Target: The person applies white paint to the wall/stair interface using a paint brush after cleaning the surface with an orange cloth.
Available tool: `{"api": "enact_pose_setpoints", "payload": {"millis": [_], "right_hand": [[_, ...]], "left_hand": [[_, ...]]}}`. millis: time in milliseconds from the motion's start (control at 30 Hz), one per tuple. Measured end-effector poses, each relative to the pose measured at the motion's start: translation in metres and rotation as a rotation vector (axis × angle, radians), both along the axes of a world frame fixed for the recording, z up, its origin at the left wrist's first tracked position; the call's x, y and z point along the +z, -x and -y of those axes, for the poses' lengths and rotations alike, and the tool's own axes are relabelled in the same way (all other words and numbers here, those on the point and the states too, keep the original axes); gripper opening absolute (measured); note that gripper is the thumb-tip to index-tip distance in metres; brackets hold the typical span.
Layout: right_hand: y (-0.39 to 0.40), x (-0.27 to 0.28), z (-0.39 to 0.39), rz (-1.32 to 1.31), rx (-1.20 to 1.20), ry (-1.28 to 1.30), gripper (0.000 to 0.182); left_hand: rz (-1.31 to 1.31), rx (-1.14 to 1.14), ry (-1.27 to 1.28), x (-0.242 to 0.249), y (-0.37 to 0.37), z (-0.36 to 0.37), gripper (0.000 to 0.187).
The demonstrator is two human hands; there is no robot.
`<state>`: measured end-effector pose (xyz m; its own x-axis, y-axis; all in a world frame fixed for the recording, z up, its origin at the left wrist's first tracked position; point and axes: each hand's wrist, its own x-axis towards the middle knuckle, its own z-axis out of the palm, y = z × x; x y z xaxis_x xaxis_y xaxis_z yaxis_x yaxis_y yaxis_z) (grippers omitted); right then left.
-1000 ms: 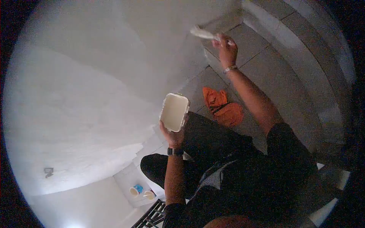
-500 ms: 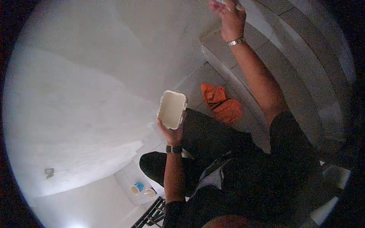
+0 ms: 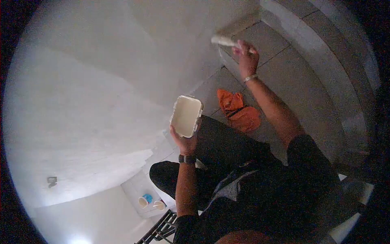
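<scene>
A pale rectangular tub [image 3: 187,116] with a smeared, lumpy rim and a cream-coloured inside rests in my left hand [image 3: 185,142], whose fingers wrap its near end. Farther out, my right hand [image 3: 247,55] is closed round the handle of a pale paintbrush [image 3: 222,40]. The brush head points left, in front of the lower part of the wall [image 3: 101,93], and is slightly blurred. Patches of lighter and darker tone cover the wall.
An orange cloth [image 3: 239,112] lies on the tiled floor between my arms. Curved tiled steps [image 3: 325,53] rise on the right. Two small buckets [image 3: 144,201] stand on the floor at lower left, near a dark metal ladder-like frame [image 3: 160,227]. A fitting [image 3: 52,181] sits on the wall.
My right hand has come down from the top edge, bringing the paintbrush fully into view beside the wall. My left hand and the tub have hardly moved.
</scene>
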<state>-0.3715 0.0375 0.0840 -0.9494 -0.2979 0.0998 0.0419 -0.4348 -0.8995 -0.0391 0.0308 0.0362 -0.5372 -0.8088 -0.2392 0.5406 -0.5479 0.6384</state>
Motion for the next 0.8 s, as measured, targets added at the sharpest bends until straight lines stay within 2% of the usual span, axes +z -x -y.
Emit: {"api": "enact_pose_setpoints", "payload": {"millis": [33, 100, 167, 233, 267, 300, 333, 367, 400, 433, 467, 500, 533, 633, 667, 700, 733, 800], "right_hand": [[-0.002, 0.021, 0.000, 0.003, 0.000, -0.003, 0.023], [-0.006, 0.063, 0.004, -0.187, 0.006, 0.204, 0.024], [-0.010, 0.086, 0.014, -0.218, -0.005, 0.267, 0.025], [-0.013, 0.087, 0.019, -0.249, -0.008, 0.332, 0.026], [-0.014, 0.077, 0.020, -0.229, 0.013, 0.232, 0.026], [-0.016, 0.063, 0.021, -0.209, 0.034, 0.129, 0.026], [-0.015, 0.042, 0.022, -0.208, 0.040, 0.131, 0.026], [-0.012, 0.014, 0.022, -0.232, 0.011, 0.017, 0.025], [-0.010, -0.010, 0.021, -0.255, -0.019, -0.095, 0.025], [-0.008, -0.028, 0.020, -0.255, -0.016, -0.096, 0.025], [-0.006, -0.044, 0.018, -0.105, -0.005, -0.044, 0.025], [-0.011, -0.041, 0.017, 0.045, 0.004, 0.009, 0.025], [-0.011, -0.036, 0.015, 0.045, 0.006, 0.009, 0.025], [-0.005, 0.007, 0.005, -0.028, -0.003, 0.041, 0.024], [-0.003, 0.030, 0.007, -0.165, -0.024, 0.139, 0.025], [-0.001, 0.046, 0.011, -0.304, -0.046, 0.238, 0.025], [0.002, 0.056, 0.015, -0.304, -0.048, 0.239, 0.025], [0.007, 0.068, 0.022, -0.361, -0.047, 0.249, 0.026]], "left_hand": [[0.010, -0.028, -0.007, -0.001, -0.002, 0.001, 0.067], [0.011, -0.011, -0.015, -0.007, -0.002, 0.003, 0.067], [0.002, 0.008, -0.014, -0.011, -0.001, 0.003, 0.068], [-0.023, -0.018, -0.008, -0.007, -0.001, 0.003, 0.068], [-0.025, -0.013, -0.005, -0.006, 0.000, 0.001, 0.068], [0.199, 0.028, 0.212, 0.004, 0.006, -0.005, 0.068], [0.424, 0.070, 0.428, 0.010, 0.008, -0.008, 0.067], [0.425, 0.075, 0.426, 0.006, 0.006, -0.006, 0.067], [0.592, 0.063, 0.623, -0.001, 0.002, -0.003, 0.068], [0.760, 0.047, 0.819, -0.005, 0.000, -0.001, 0.069], [0.762, 0.048, 0.818, -0.002, 0.000, -0.002, 0.069], [0.399, 0.042, 0.423, 0.003, 0.002, -0.002, 0.069], [0.034, 0.034, 0.027, 0.007, 0.004, -0.002, 0.070], [0.185, 0.061, 0.145, 0.008, 0.008, -0.002, 0.071], [0.188, 0.060, 0.143, 0.007, 0.007, -0.002, 0.071], [0.090, 0.050, 0.053, 0.006, 0.005, 0.000, 0.071], [-0.008, 0.039, -0.036, 0.005, 0.005, 0.002, 0.071], [0.006, 0.034, 0.011, 0.000, 0.005, 0.003, 0.071]]}}
